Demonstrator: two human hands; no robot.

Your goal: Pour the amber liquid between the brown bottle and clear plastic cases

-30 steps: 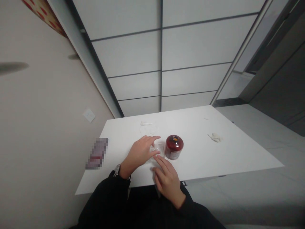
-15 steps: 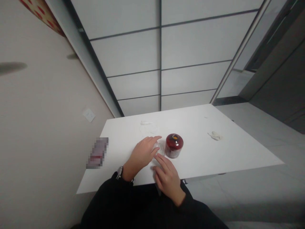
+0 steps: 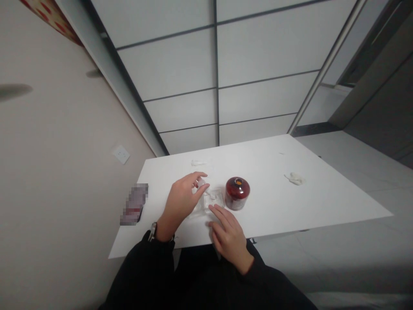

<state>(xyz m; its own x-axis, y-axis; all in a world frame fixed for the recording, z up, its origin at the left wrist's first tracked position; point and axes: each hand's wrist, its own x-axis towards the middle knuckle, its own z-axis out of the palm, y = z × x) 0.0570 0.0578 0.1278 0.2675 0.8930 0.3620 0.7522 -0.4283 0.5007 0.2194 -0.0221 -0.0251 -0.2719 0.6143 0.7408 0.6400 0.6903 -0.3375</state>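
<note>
My left hand [image 3: 181, 202], with a wristwatch [image 3: 152, 231] at the wrist, pinches a small clear plastic piece [image 3: 201, 183] between its fingers and thumb. Just right of it lies a transparent plastic tray [image 3: 213, 199], and the fingertips of my right hand [image 3: 227, 234] rest on its near edge. Those fingers are slightly apart. Beyond the tray, a dark red round canister [image 3: 237, 193] with an orange spot on top stands on the white table [image 3: 274, 193], a little apart from the tray.
A pixelated object [image 3: 134, 210] lies at the table's left edge. White tissue scraps [image 3: 294, 178] lie at the right, with another [image 3: 198, 163] at the far side. A wall socket [image 3: 121, 154] is on the left wall. Tiled floor lies beyond the table's right edge.
My left hand has shifted up and left, off the tray, with the small clear piece in its fingers. More of the tray now shows. My right hand has barely moved.
</note>
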